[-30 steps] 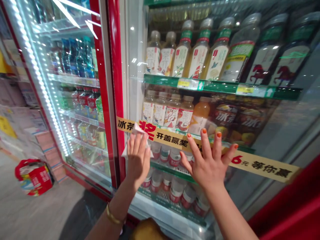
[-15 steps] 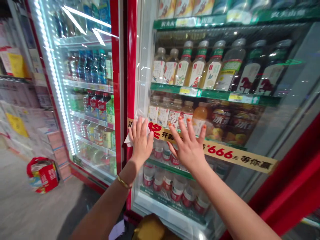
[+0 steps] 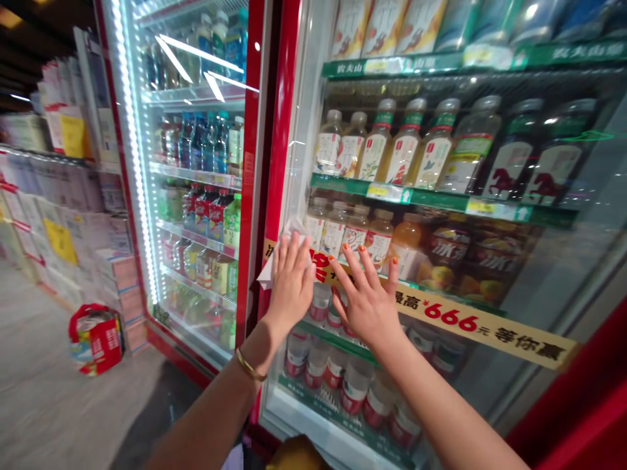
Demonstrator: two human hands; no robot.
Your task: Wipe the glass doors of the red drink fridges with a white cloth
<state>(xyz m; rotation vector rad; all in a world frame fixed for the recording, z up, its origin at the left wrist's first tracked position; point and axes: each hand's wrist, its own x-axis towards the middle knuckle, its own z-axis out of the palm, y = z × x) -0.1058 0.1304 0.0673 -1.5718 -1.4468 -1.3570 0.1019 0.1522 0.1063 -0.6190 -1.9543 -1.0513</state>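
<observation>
My left hand (image 3: 290,281) lies flat over a crumpled white tissue (image 3: 295,228), pinning it against the door by the red frame edge. Its fingers are straight and close together. Parts of the tissue stick out above the fingertips and at the left. To its right, my right hand (image 3: 367,297) is spread, fingers apart, with orange nails and nothing in it. It is at the beige sticker strip (image 3: 519,339) with red and black lettering, which crosses the glass door (image 3: 533,261). Both hands hide part of the lettering.
Behind the glass stand rows of bottled drinks (image 3: 405,153) on green-edged shelves. At the left is another lit drinks cooler (image 3: 196,176) with a red frame. A red bag (image 3: 98,339) sits on the floor beside stacked boxes (image 3: 117,274).
The view has shifted, so the coolers appear lower and farther right. My right hand has slid left along the strip, uncovering lettering on its right. My left hand stays on the tissue.
</observation>
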